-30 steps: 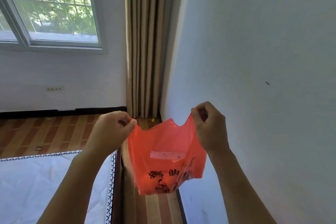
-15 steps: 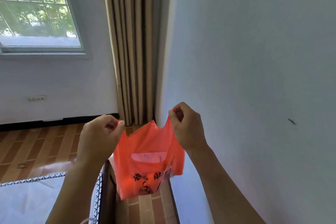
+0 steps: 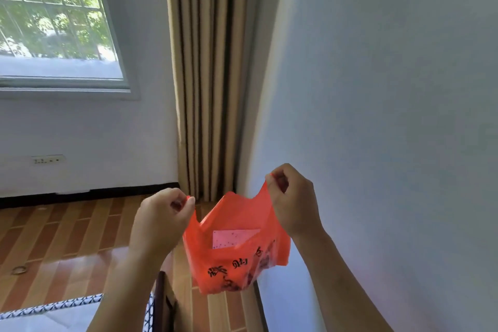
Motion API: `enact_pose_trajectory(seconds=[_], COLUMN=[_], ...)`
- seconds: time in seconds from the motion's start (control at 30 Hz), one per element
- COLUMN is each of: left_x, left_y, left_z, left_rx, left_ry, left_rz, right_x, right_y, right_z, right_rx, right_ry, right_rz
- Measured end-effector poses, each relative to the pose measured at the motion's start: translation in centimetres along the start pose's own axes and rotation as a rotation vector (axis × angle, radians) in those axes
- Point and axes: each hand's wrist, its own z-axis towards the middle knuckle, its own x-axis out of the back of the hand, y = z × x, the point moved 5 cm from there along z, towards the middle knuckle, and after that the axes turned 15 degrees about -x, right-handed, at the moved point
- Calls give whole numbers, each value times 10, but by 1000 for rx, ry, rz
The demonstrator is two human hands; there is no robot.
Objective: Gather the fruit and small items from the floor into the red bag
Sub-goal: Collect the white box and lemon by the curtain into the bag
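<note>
Both hands are up front: the left hand (image 3: 159,219) pinches one handle and the right hand (image 3: 292,201) pinches the other, fingers curled tight, with the red bag (image 3: 237,248) hanging between and below the fingertips, its mouth spread. This looks like the bag-opening step, no fruit in sight yet. Beyond the knuckles lies the wooden floor (image 3: 67,237), then the curtain (image 3: 207,75); next, one hand must probably let go to reach down.

Thin plastic, glossy wood, matt walls

The red bag (image 3: 237,248) is thin, translucent plastic; the floor (image 3: 67,237) at lower left is glossy wood; the curtain (image 3: 207,75) is ribbed cloth.
</note>
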Motion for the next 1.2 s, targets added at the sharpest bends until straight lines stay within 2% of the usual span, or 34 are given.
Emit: enact_pose_trajectory(seconds=[0.4,0.63,0.8,1.0,1.2], left_x=[-12,-20,-30,-52,-84], left_y=[-120,-153,-174,-206,-237], left_z=[65,101,129,164,204], left_rx=[123,131,157,205,332], left_ry=[-147,-96,-50,-34,-41], left_rz=[-10,-74,-114,-54,53], right_x=[-101,-130,-154,-205,-261], right_y=[-55,-69,-57,-28,17], right_z=[67,104,141,201,270], right_rx=[14,36,22,-14,-55], right_ry=[15,29,-16,-104,-226], right_rz=[-55,-94,-107,-88,-99])
